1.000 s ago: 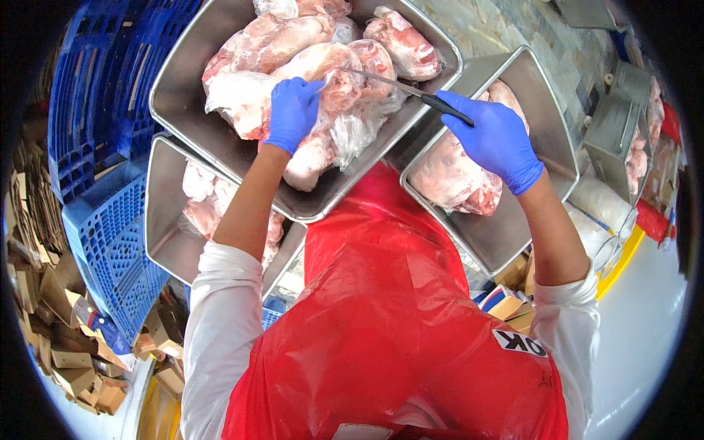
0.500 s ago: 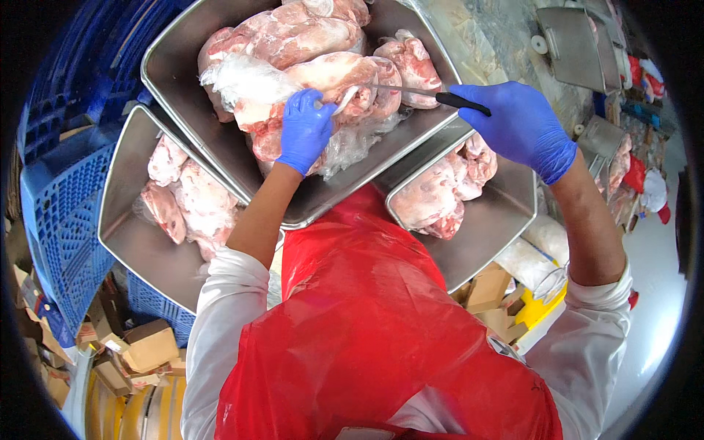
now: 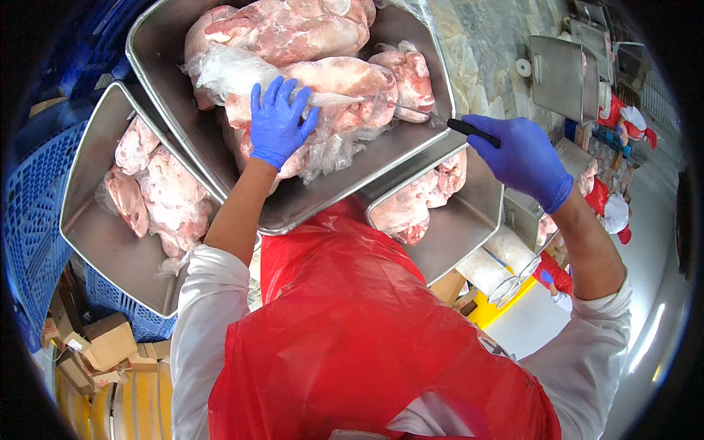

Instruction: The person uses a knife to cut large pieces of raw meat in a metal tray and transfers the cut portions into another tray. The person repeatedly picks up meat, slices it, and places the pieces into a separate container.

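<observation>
Gripping knife [image 3: 469, 130], right hand [image 3: 521, 155] curled; left hand [image 3: 280, 126] splayed on meat [image 3: 334, 77]; apron label [image 3: 496, 345] unreadable.

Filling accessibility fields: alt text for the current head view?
Blue-gloved left hand spread over raw meat in a metal bin; the gloved right hand holds a black-handled knife. Other meat bins stand nearby.

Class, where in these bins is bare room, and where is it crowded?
Bare: the right bin, between meat and right wall; the left bin, below its meat. Crowded: around the left hand, amid meat in the upper bin.
</observation>
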